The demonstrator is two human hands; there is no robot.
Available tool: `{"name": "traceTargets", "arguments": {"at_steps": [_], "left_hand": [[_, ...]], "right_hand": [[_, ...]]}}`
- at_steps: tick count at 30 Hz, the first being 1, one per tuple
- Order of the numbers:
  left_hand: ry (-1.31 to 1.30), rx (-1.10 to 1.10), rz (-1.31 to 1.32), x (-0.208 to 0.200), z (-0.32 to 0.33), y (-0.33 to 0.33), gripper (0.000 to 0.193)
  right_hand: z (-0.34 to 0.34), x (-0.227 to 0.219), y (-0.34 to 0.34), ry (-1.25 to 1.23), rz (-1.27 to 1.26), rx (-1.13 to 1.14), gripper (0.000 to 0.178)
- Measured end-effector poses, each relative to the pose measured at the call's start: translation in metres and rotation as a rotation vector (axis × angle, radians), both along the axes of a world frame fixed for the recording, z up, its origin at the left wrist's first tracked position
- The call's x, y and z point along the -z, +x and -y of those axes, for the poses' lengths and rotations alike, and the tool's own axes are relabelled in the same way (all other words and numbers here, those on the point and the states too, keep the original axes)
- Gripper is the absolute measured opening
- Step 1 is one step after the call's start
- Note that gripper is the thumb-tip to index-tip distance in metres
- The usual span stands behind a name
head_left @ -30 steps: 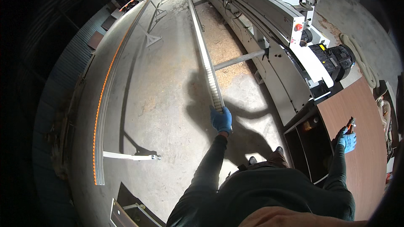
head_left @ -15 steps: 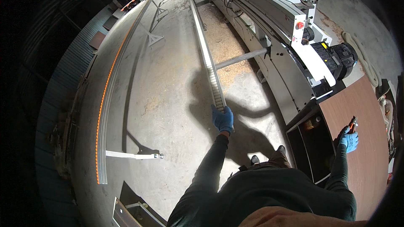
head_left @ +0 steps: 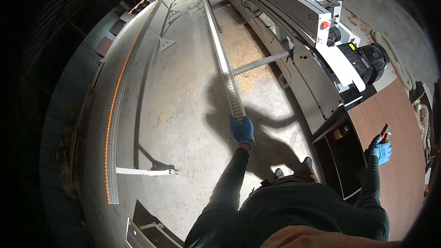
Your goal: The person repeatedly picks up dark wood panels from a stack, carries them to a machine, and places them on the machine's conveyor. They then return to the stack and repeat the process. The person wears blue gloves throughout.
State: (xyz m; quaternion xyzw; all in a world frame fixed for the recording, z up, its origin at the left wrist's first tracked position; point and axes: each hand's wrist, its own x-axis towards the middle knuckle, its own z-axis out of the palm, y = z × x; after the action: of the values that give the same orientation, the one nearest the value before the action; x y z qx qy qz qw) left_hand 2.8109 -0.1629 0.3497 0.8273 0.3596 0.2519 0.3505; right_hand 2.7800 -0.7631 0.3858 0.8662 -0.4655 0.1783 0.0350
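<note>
My left hand [head_left: 241,131], in a blue glove, is closed round the near end of a long metal roller rail [head_left: 221,53] with pale rollers, which runs away from me along the machine. My right hand [head_left: 381,150], gloved too, grips pliers [head_left: 386,133] with orange and black handles, their metal jaws pointing away from me. It rests on or just over the brown top [head_left: 390,188] of a cabinet on my right; whether it touches the surface I cannot tell. The fingers under both hands are partly hidden.
A long machine [head_left: 289,62] with a red stop button [head_left: 325,25] and black motor [head_left: 372,59] stands right of the rail. Left is another rail with orange rollers [head_left: 120,80], its white arm [head_left: 142,171] sticking out. A round bar [head_left: 262,62] joins rail and machine; sawdust [head_left: 250,34] lies beneath.
The view has shifted very slightly. Both hands keep their holds on the rail and the pliers, with the pliers tilted a little differently.
</note>
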Motion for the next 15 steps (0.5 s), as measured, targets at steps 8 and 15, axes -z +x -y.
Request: {"name": "traceTargets", "arguments": {"at_steps": [8,15], "left_hand": [[0.048,-0.001,-0.100,0.0006,0.0002,-0.0006,0.078],[-0.024,-0.002,-0.083,-0.0029,0.0017,-0.0010,0.079]], "right_hand": [[0.0019,0.0056,0.0005,-0.042,-0.007,-0.009,0.058],[0.0064,0.0099,0.0014,-0.039,-0.028,-0.003,0.061]]}}
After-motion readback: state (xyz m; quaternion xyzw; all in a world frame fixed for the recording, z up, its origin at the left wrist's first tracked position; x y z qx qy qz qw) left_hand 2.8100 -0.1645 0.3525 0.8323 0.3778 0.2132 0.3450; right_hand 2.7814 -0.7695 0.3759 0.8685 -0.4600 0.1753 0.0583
